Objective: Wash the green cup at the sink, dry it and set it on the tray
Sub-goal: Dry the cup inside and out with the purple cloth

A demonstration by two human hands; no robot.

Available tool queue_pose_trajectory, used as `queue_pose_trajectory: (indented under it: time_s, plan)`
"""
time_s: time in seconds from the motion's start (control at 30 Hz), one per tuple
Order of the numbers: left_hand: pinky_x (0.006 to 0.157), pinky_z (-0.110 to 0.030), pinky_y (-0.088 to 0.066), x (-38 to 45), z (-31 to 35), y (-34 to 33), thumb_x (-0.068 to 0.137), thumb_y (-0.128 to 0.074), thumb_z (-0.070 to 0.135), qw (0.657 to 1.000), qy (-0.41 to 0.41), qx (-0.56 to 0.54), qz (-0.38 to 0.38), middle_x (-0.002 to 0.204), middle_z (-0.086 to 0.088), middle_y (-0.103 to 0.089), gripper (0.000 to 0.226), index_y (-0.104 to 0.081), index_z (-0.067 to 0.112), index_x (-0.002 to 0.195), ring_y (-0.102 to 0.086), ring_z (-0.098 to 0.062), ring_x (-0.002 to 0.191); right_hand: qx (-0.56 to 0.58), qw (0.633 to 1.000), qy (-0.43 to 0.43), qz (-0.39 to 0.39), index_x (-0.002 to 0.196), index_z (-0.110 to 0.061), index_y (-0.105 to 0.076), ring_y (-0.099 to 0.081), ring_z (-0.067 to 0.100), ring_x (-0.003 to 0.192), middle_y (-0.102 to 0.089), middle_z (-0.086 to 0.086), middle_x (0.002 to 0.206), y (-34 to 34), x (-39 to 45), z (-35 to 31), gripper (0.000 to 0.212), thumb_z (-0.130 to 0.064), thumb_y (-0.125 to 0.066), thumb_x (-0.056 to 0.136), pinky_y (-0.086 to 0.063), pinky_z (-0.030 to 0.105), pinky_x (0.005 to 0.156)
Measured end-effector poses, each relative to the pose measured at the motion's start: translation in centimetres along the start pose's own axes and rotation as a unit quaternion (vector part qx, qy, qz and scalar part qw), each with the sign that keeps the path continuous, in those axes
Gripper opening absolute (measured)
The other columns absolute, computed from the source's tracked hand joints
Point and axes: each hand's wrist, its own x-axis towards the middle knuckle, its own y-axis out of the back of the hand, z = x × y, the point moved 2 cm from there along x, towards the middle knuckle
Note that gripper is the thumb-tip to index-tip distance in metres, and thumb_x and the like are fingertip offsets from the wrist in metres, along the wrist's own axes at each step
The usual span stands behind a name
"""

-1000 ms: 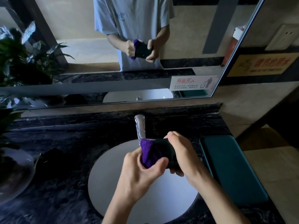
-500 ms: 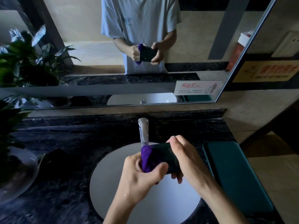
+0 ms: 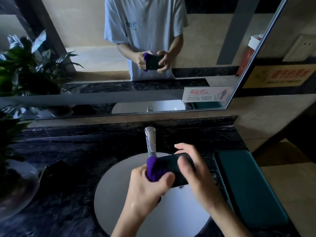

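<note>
The dark green cup lies on its side above the white sink basin, held in both hands. My right hand wraps its base end from the right. My left hand grips a purple cloth pushed against the cup's left, mouth end. The chrome tap stands just behind the cloth; no water stream shows. The dark green tray lies flat on the counter right of the basin.
The counter is dark marble. A potted plant in a glass bowl stands at the left, with a dark object beside it. A wall mirror behind the tap reflects the person and the cup. A tiled wall closes the right side.
The hands, cup and cloth stay over the basin. The right hand's fingers have shifted on the cup, with the fingers now lifted and blurred. The camera has tilted slightly.
</note>
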Motion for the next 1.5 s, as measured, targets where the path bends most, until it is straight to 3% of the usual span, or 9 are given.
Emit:
queue_pose_trajectory:
  time_s: [0.13,0.37,0.5,0.6,0.83,0.93,1.03,1.3,1.5]
  plan:
    - [0.044,-0.031,-0.024,0.0,-0.5,0.4,0.055,-0.068,0.033,0.998,0.036,-0.025,0.048,0.053,-0.003,-0.040,0.035,-0.054,0.002,0.065,-0.028,-0.017,0.048,-0.126,0.976,0.166,0.059,0.118,-0.021,-0.057,-0.060,0.008,0.106,-0.060,-0.002,0.112,-0.6,-0.9,0.5,0.027,-0.030,-0.050,0.094,-0.044,0.017,0.090]
    - [0.050,-0.018,-0.042,-0.9,1.2,-0.2,0.076,-0.067,0.000,0.985,-0.074,0.134,-0.082,0.054,0.004,-0.067,0.017,-0.067,0.012,0.064,-0.050,-0.006,0.048,0.074,0.975,-0.210,-0.016,0.094,-0.010,-0.054,-0.057,0.024,0.050,-0.055,0.013,0.069,-0.4,0.3,-0.1,0.045,-0.054,-0.045,0.089,-0.033,0.025,0.039]
    - [0.047,-0.030,-0.025,-0.4,0.3,0.7,0.068,-0.072,0.022,0.998,0.050,-0.036,-0.017,0.049,-0.002,-0.041,0.014,-0.068,0.008,0.065,-0.029,-0.015,0.040,-0.122,0.989,0.067,-0.047,0.128,-0.031,-0.056,-0.064,0.008,0.105,-0.061,-0.006,0.115,0.4,0.0,-0.5,0.039,-0.051,-0.048,0.096,-0.051,0.026,0.088]
    - [0.044,-0.027,-0.023,-0.5,0.0,0.9,0.065,-0.067,0.019,0.999,0.033,0.019,-0.022,0.050,0.000,-0.036,0.019,-0.051,0.015,0.056,-0.026,-0.017,0.045,-0.135,0.982,0.131,0.003,0.109,-0.017,-0.060,-0.062,0.008,0.090,-0.062,-0.006,0.098,0.1,0.0,-0.7,0.024,-0.034,-0.049,0.096,-0.046,0.022,0.080]
    - [0.047,-0.011,-0.036,-1.5,1.2,0.1,0.084,-0.072,-0.008,0.985,-0.063,0.102,-0.124,0.048,0.021,-0.058,0.056,-0.074,0.045,0.064,-0.042,0.002,0.042,0.040,0.978,-0.196,-0.050,0.096,-0.001,-0.050,-0.046,0.026,0.060,-0.042,0.020,0.077,0.2,1.0,-0.5,0.055,-0.054,-0.046,0.084,-0.036,0.027,0.041]
    - [0.044,-0.028,-0.030,-1.1,0.1,0.7,0.077,-0.078,0.019,0.996,0.007,-0.035,-0.078,0.047,0.008,-0.053,0.010,-0.081,0.026,0.083,-0.038,-0.014,0.035,-0.058,0.996,0.023,-0.068,0.123,-0.025,-0.059,-0.065,0.010,0.099,-0.062,0.006,0.106,0.6,-0.1,-1.2,0.039,-0.050,-0.049,0.094,-0.053,0.025,0.082]
    - [0.042,-0.029,-0.026,-0.6,-0.9,1.2,0.063,-0.079,0.036,0.998,0.026,-0.036,-0.051,0.048,-0.002,-0.046,0.035,-0.073,0.010,0.085,-0.034,-0.018,0.040,-0.144,0.979,0.142,-0.014,0.120,-0.023,-0.058,-0.061,0.009,0.109,-0.062,-0.003,0.113,0.2,-0.4,-0.8,0.027,-0.033,-0.052,0.096,-0.045,0.021,0.092]
    - [0.046,-0.027,-0.038,-0.4,-0.4,0.6,0.079,-0.077,0.019,0.984,-0.046,0.098,-0.142,0.075,-0.016,-0.073,0.015,-0.074,0.007,0.087,-0.047,-0.013,0.048,0.013,0.980,-0.194,-0.036,0.096,-0.004,-0.053,-0.055,0.024,0.052,-0.051,0.013,0.072,0.4,1.0,-0.4,0.051,-0.053,-0.043,0.089,-0.038,0.027,0.042]
    - [0.060,-0.036,-0.043,0.4,-1.6,1.4,0.063,-0.086,0.041,0.996,0.034,-0.033,-0.075,0.073,-0.008,-0.065,0.054,-0.077,0.008,0.105,-0.054,-0.022,0.062,-0.150,0.981,0.123,0.000,0.120,-0.021,-0.059,-0.062,0.005,0.100,-0.064,-0.009,0.107,0.6,-0.5,-0.3,0.032,-0.039,-0.046,0.097,-0.045,0.019,0.086]
